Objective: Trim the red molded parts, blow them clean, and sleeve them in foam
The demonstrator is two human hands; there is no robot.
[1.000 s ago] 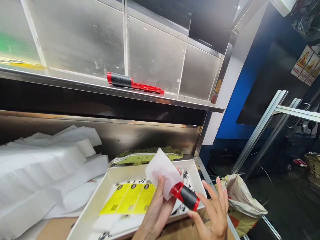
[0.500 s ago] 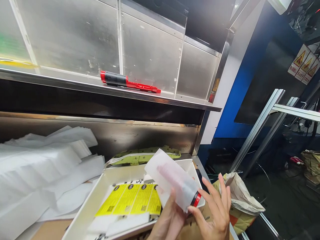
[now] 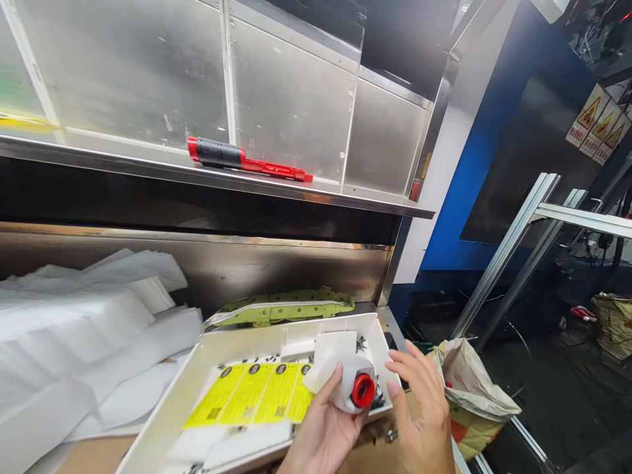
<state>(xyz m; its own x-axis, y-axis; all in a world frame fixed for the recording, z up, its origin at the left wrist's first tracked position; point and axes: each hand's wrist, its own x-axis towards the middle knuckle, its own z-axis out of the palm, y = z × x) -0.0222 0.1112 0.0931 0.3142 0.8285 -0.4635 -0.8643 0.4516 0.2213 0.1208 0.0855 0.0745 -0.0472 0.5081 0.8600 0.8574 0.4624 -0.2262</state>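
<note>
My left hand (image 3: 328, 421) is wrapped round a red-and-black cylindrical part in a white foam sleeve (image 3: 344, 382). Its red ring end (image 3: 364, 391) sticks out of the sleeve and faces me, with a dark hole in the middle. Just to the right, my right hand (image 3: 422, 401) is apart from the part, fingers spread and holding nothing. Beneath and behind the hands stands a white tray (image 3: 232, 342). Inside it are yellow printed labels (image 3: 251, 395), white foam pieces (image 3: 251, 442) and small dark bits.
Foam sleeves (image 3: 99, 336) are piled at the left. A similar red-and-black part (image 3: 247, 163) lies on the metal shelf (image 3: 148, 162). Behind the tray rests a green strip (image 3: 286, 308). A paper sack (image 3: 474, 388) and an aluminium frame (image 3: 508, 253) stand at the right.
The sleeved part has turned in my left hand, so its red ring end now points at me. My right hand has come away from that end.
</note>
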